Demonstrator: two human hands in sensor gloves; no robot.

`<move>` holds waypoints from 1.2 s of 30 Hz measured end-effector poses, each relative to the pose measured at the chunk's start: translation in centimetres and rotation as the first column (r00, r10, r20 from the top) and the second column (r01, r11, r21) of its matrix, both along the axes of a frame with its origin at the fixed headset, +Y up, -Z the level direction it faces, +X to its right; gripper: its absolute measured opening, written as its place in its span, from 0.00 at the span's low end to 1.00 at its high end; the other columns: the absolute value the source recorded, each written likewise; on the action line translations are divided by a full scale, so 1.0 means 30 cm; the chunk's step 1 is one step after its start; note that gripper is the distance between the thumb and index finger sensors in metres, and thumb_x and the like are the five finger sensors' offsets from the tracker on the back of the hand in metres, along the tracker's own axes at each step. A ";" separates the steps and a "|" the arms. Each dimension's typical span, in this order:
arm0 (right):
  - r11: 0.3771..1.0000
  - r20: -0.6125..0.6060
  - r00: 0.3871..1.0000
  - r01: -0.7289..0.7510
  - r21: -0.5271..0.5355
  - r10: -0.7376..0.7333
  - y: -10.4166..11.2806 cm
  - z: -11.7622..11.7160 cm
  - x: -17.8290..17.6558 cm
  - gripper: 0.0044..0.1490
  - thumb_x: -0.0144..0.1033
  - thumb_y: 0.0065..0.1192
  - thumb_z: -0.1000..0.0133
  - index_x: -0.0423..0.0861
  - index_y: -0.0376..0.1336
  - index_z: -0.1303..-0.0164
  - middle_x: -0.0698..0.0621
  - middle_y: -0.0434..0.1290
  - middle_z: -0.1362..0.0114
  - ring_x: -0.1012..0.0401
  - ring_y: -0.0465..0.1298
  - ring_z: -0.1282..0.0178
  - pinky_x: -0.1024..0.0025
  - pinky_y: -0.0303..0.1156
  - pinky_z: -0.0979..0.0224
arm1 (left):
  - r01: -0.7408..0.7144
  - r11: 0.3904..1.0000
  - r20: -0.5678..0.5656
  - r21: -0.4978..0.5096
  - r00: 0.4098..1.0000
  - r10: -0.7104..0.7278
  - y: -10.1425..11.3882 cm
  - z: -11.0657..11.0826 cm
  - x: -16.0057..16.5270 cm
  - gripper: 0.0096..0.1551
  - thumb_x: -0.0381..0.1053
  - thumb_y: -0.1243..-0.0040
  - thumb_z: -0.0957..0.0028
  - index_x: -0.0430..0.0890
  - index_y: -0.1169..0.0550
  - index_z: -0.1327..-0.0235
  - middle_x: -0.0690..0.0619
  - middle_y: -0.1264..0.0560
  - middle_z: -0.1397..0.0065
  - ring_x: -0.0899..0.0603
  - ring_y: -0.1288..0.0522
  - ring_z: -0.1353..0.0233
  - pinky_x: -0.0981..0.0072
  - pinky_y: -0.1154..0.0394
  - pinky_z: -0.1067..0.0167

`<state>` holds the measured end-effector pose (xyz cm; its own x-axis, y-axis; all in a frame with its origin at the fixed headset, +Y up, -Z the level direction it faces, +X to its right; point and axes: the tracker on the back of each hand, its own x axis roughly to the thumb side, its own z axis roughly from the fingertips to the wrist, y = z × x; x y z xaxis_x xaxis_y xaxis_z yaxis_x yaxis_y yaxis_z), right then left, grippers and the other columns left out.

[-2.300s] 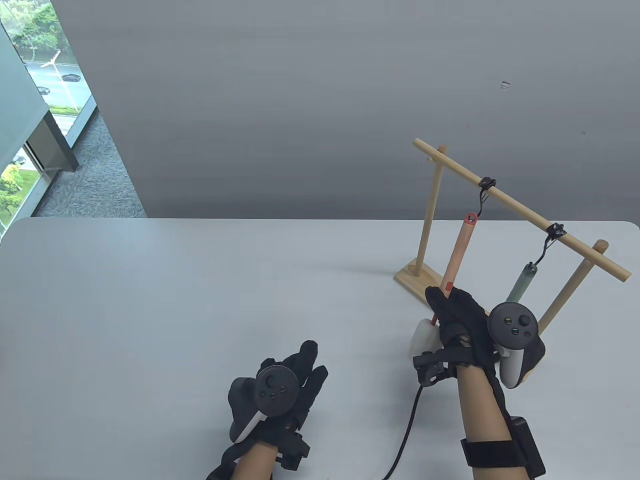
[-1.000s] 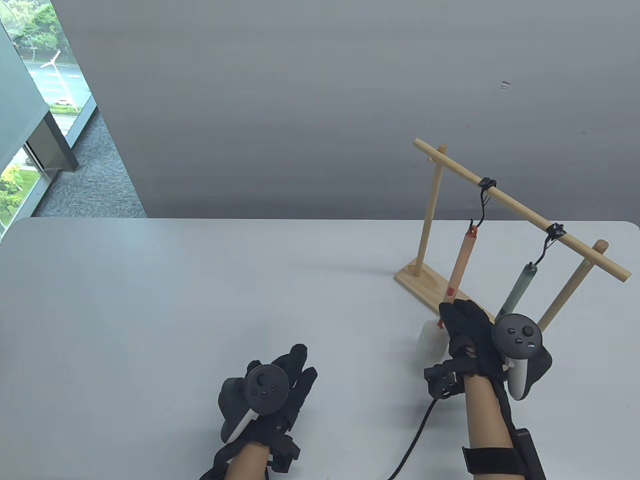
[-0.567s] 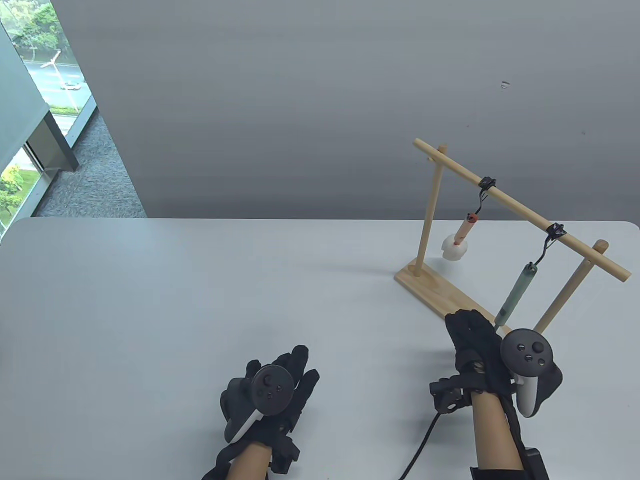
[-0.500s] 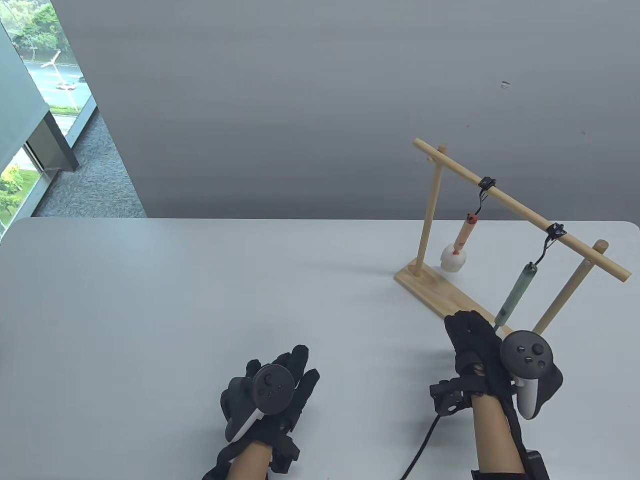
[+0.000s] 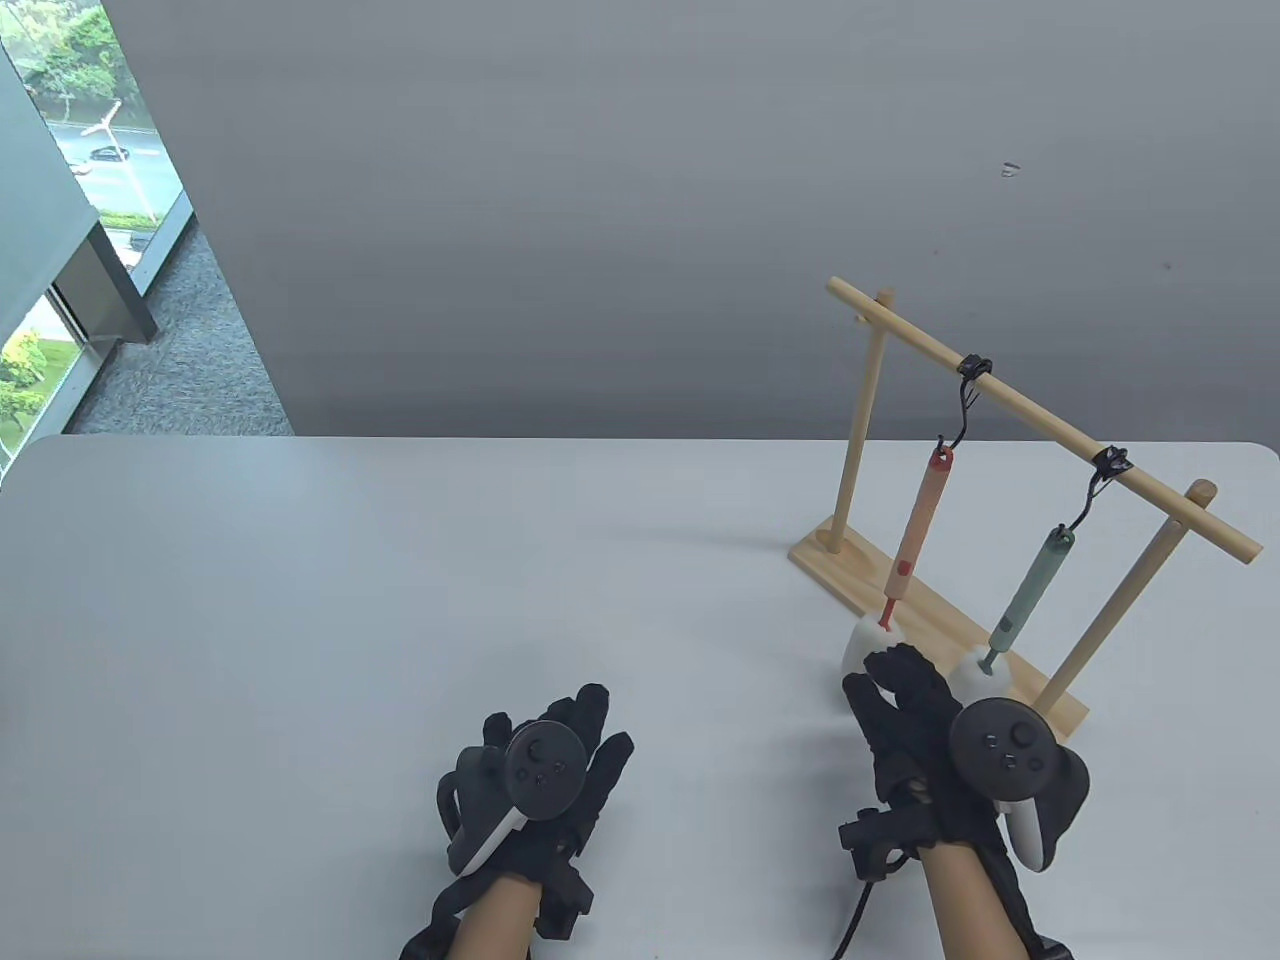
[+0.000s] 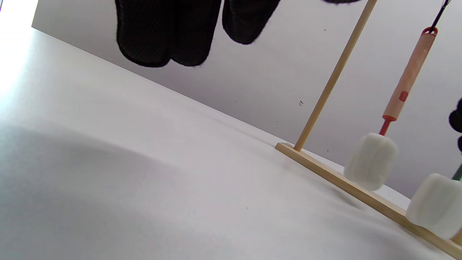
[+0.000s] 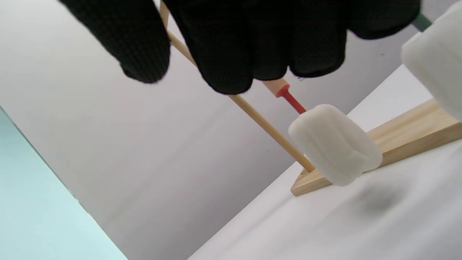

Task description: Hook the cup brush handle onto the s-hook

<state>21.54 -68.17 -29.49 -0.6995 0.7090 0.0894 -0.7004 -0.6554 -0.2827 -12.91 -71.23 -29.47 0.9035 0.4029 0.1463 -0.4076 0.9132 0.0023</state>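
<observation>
The orange-handled cup brush [image 5: 915, 530] hangs by its red loop from the left black s-hook [image 5: 965, 405] on the wooden rack's bar [image 5: 1040, 420]. Its white sponge head [image 5: 862, 642] hangs free just above the table. My right hand [image 5: 880, 680] is open and empty, with fingers spread just in front of the sponge head. In the right wrist view the fingers [image 7: 231, 47] hang above the sponge head [image 7: 335, 144] without touching it. My left hand [image 5: 560, 720] rests open on the table, empty. The brush also shows in the left wrist view [image 6: 408, 79].
A green-handled brush [image 5: 1030, 590] hangs from the second s-hook [image 5: 1090, 500], its sponge head [image 5: 975, 678] beside my right hand. The rack's wooden base [image 5: 840, 560] and two posts stand at the table's right. A black cable runs from my right wrist.
My right hand let go of the orange brush and drew back toward the front. The brush swung away on its hook and has swung back near the hand. The left hand barely moved.
</observation>
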 end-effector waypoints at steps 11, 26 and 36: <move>0.884 -0.127 0.879 -0.441 0.155 0.460 -0.059 0.078 -0.131 0.44 0.51 0.57 0.42 0.33 0.58 0.24 0.28 0.53 0.20 0.28 0.54 0.23 0.26 0.40 0.31 | 0.114 0.993 0.031 0.025 0.993 -0.115 -0.008 0.005 0.034 0.41 0.69 0.57 0.53 0.54 0.33 0.26 0.40 0.31 0.21 0.31 0.29 0.24 0.27 0.48 0.29; 0.805 -0.268 0.761 -0.579 0.132 0.591 -0.125 0.082 -0.158 0.51 0.58 0.51 0.43 0.42 0.44 0.17 0.33 0.34 0.17 0.32 0.35 0.18 0.24 0.28 0.32 | 0.292 0.956 0.138 0.003 0.947 -0.289 -0.046 0.016 0.098 0.48 0.75 0.62 0.55 0.57 0.51 0.21 0.39 0.54 0.14 0.26 0.52 0.15 0.24 0.57 0.30; 0.812 -0.271 0.769 -0.572 0.111 0.579 -0.124 0.083 -0.150 0.52 0.59 0.50 0.43 0.43 0.42 0.17 0.34 0.32 0.17 0.33 0.32 0.18 0.24 0.26 0.33 | 0.343 0.939 0.201 -0.026 0.922 -0.331 -0.059 0.018 0.117 0.51 0.78 0.66 0.56 0.57 0.57 0.22 0.39 0.61 0.14 0.26 0.59 0.15 0.23 0.61 0.30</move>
<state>17.05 -71.88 -26.99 -0.9183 0.1774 0.3538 -0.2440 -0.9576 -0.1534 -9.41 -72.99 -28.92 0.9447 0.0930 0.3144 -0.0634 0.9926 -0.1031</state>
